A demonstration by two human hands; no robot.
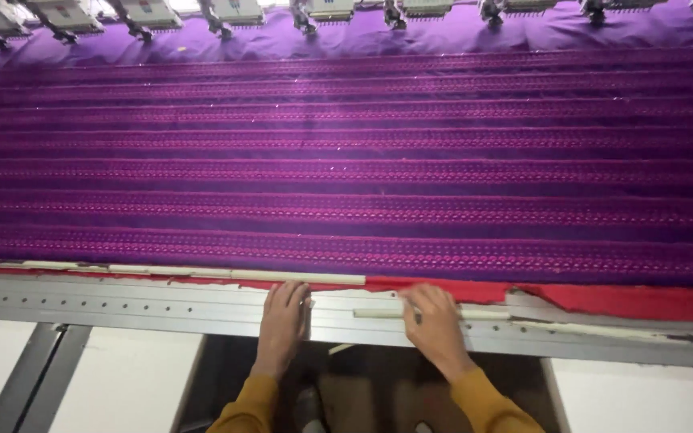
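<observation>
We see the left hand [284, 317] lying flat, fingers together and holding nothing, on the grey metal frame rail [122, 303] at the near edge of the purple embroidered fabric [346, 168]. The right hand [435, 321], just beside it, presses a white clip strip [487, 314] against the rail with curled fingers (whether they grip it we cannot tell), below the red fabric edge [619, 301]. Embroidery heads [326, 11] line the frame's far edge.
</observation>
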